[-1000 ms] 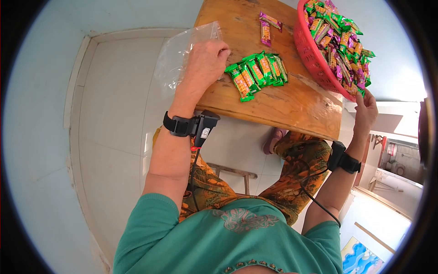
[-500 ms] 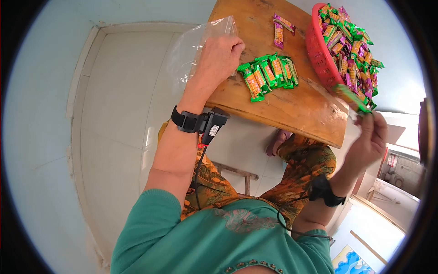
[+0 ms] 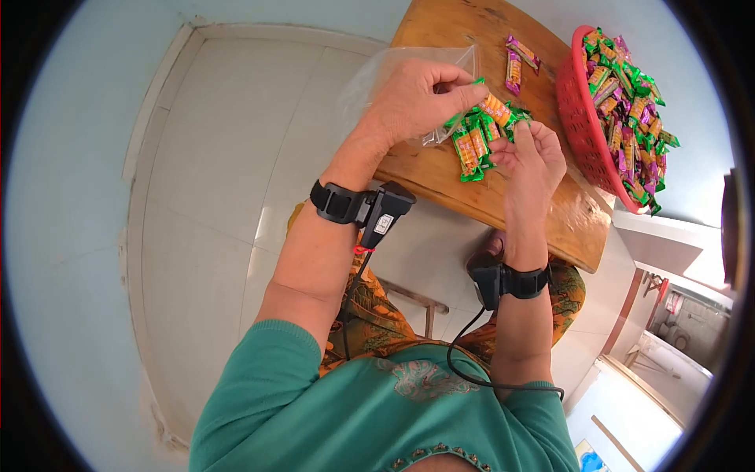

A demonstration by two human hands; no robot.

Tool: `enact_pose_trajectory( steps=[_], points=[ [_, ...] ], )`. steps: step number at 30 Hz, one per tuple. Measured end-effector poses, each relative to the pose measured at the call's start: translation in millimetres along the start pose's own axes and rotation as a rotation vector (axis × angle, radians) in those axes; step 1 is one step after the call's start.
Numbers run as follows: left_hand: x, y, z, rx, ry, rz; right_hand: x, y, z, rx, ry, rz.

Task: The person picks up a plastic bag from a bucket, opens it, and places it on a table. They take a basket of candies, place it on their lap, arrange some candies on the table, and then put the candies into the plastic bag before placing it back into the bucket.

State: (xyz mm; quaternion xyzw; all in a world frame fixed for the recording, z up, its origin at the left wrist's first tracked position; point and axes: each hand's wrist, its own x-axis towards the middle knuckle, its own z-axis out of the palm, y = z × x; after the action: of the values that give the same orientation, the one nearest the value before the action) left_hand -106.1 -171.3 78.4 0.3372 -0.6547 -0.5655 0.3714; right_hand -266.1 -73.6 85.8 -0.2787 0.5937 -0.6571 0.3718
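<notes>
My left hand (image 3: 425, 98) reaches over the table's near left part, thumb and fingers closed on one end of a green-and-orange wrapped snack bar (image 3: 495, 110). At the bar's other end, my right hand (image 3: 532, 157) pinches the wrapper. Just beneath the held bar, several more green snack bars (image 3: 469, 151) lie side by side on the wood, partly hidden by my hands. A clear plastic bag (image 3: 363, 88) spreads under my left hand and hangs past the table's left edge. Whether my left fingers also touch the bag is hidden.
A red plastic basket (image 3: 580, 118) heaped with green and purple snack bars stands at the right side of the wooden table (image 3: 562, 228). Two purple-wrapped bars (image 3: 514, 72) lie farther back. Cables run from the black wrist devices on both forearms.
My right hand has moved left from beside the basket, carrying the green snack bar over the row. My left hand has shifted right and now grips the bar's other end.
</notes>
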Motion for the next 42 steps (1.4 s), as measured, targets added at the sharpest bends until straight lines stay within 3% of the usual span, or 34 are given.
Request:
enact_pose_trajectory(
  steps=[5, 8, 13, 20, 25, 32, 34, 39, 42],
  points=[
    [-2.5, 5.1, -3.6, 0.066, 0.080, -0.057, 1.2, 1.5, 2.7, -0.120, 0.008, -0.037],
    [-1.0, -6.1, -5.8, 0.056, 0.119, 0.058, -0.5, 3.7, -1.1, -0.201, -0.019, -0.059],
    [-2.4, -0.7, -6.7, 0.127, 0.178, -0.028, -8.7, -3.2, -5.0, -0.195, -0.136, 0.004],
    [-4.5, -0.1, -10.2, 0.379, 0.162, -0.061, -42.3, 7.0, 7.1, -0.264, -0.171, 0.012],
    [-5.7, -6.2, -9.9, 0.655, -0.017, -0.146, -54.5, 32.9, 5.2, -0.447, -0.177, -0.114],
    [-5.3, -19.6, -7.3, 0.672, -0.028, -0.075, -57.8, 45.1, -0.9, -0.576, -0.165, -0.142],
    [-4.4, -24.3, -5.9, 0.715, 0.023, 0.070, -57.9, 44.4, -2.3, -0.591, -0.156, -0.150],
    [-4.7, -27.0, -1.1, 0.716, 0.036, 0.008, -50.9, 40.2, -17.8, -0.672, -0.134, -0.229],
    [-4.2, -27.0, -0.5, 0.720, 0.035, 0.019, -39.6, 33.6, -33.9, -0.553, -0.103, -0.202]
  ],
)
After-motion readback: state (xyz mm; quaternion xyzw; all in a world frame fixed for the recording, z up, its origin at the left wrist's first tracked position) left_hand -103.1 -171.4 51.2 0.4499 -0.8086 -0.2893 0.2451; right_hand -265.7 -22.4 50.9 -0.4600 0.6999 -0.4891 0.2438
